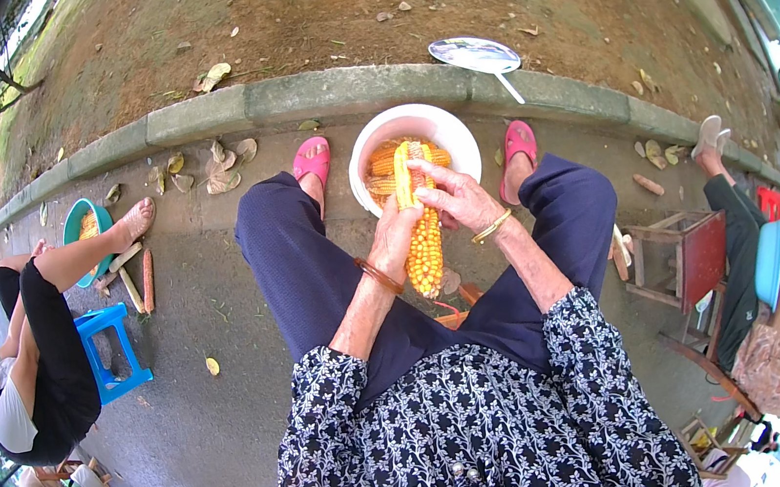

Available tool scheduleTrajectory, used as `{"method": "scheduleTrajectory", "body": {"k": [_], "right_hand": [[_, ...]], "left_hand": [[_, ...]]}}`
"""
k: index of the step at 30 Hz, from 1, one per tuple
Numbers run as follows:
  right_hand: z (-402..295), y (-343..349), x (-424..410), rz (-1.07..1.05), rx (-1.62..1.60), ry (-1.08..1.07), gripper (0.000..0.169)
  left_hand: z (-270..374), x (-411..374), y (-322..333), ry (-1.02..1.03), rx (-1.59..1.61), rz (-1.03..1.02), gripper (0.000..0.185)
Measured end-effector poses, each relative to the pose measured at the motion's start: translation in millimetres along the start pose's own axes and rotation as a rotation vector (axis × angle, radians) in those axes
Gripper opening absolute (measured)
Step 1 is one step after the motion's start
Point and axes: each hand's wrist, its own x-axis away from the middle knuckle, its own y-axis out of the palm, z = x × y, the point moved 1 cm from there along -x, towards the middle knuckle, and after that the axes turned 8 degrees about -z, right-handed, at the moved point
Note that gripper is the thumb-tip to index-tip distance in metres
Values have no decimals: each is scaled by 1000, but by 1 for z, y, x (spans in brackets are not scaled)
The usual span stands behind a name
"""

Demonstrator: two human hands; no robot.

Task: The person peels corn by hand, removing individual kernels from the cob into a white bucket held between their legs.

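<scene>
Between my knees I hold an ear of yellow corn (425,254), partly stripped near its far end, where the bare cob shows between rows of kernels. My left hand (396,237) is closed around its middle from the left side. From the right, my right hand (460,197) has its thumb and fingers on the kernels beside the bare strip. Just beyond and partly beneath the hands stands a white bucket (460,127) on the pavement. Inside it lie more corn ears (383,164), partly hidden by the ear I hold.
A stone kerb (355,89) runs behind the bucket, with a hand fan (476,55) on it. To the left are a teal basin (70,228), stripped cobs (147,279), a blue stool (113,354) and a seated person. At right are a wooden stool (701,250) and another seated person.
</scene>
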Motion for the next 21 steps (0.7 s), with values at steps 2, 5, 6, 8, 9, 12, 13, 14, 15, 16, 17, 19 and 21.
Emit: {"method": "scheduleTrajectory", "body": {"k": [2, 5, 6, 8, 9, 12, 13, 14, 15, 16, 17, 19, 21], "right_hand": [[-4, 0, 1, -5, -26, 96, 42], [-1, 4, 1, 20, -99, 14, 39], [3, 6, 0, 37, -134, -48, 38], [12, 9, -3, 90, -145, -108, 32], [16, 10, -5, 114, -151, -138, 30], [26, 10, -11, 190, -188, -180, 23], [28, 10, -12, 177, -226, -174, 22], [30, 8, -11, 164, -265, -168, 20], [28, 8, -11, 151, -304, -162, 18], [26, 8, -11, 146, -311, -154, 19], [24, 7, -10, 141, -318, -146, 20], [9, 8, -5, 125, -315, -105, 20], [-6, 9, 1, 104, -298, -41, 20]], "left_hand": [[-1, 4, 2, 25, -33, -30, 48], [-7, 2, 1, 59, -62, -17, 50], [-8, 1, 1, 68, -69, -4, 51], [-8, 1, 2, 40, -33, 13, 49], [-7, 2, 4, 27, -15, 24, 48], [-10, 1, 5, 115, -56, 27, 49], [-11, 1, 5, 120, -59, 30, 49], [-11, 0, 6, 124, -61, 32, 49], [-10, 0, 7, 129, -64, 34, 49], [-8, 0, 7, 119, -55, 37, 49], [-6, 1, 8, 110, -45, 39, 50], [-1, 3, 12, 106, -6, 28, 50], [2, 5, 15, 116, 49, -1, 50]]}}
